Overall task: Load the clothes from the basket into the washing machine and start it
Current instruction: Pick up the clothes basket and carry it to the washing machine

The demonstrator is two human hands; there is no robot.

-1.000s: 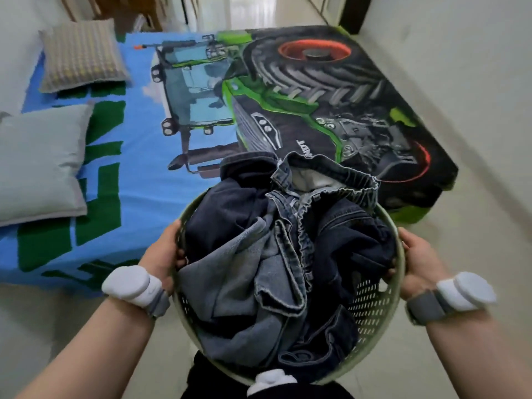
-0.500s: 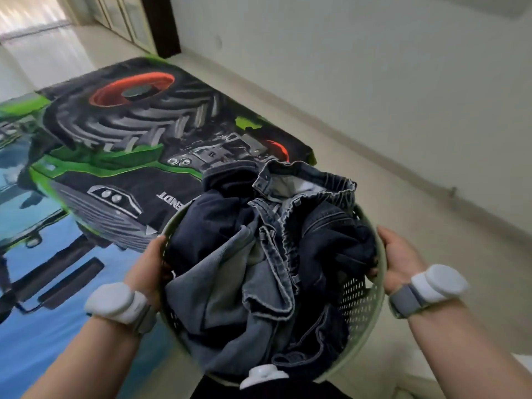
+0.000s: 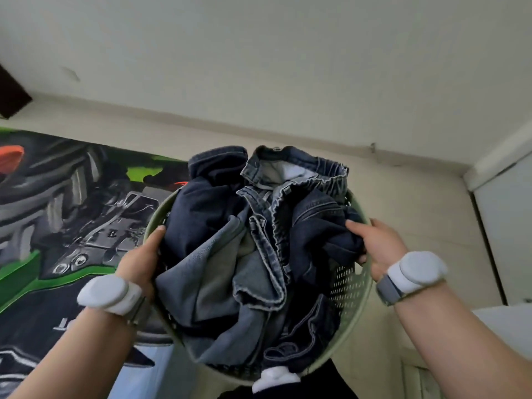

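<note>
A round pale green laundry basket (image 3: 352, 286) with a perforated wall hangs in front of me, carried between both hands. It is heaped with denim clothes (image 3: 256, 254), dark blue and faded grey-blue jeans, which rise above the rim at the far side. My left hand (image 3: 142, 256) grips the left rim, thumb over the edge. My right hand (image 3: 378, 243) grips the right rim, its thumb pressing on dark denim. Each wrist wears a white device on a grey strap. No washing machine is in view.
A bed with a tractor-print cover (image 3: 72, 214) lies low at the left. A plain wall (image 3: 273, 67) with a skirting board runs ahead. A white door or cabinet front (image 3: 506, 226) stands at the right, with a white surface (image 3: 506, 326) below it.
The view has swung right: the bed has slid off to the left and the wall and white door have come into sight. Both hands keep the same hold on the basket.
</note>
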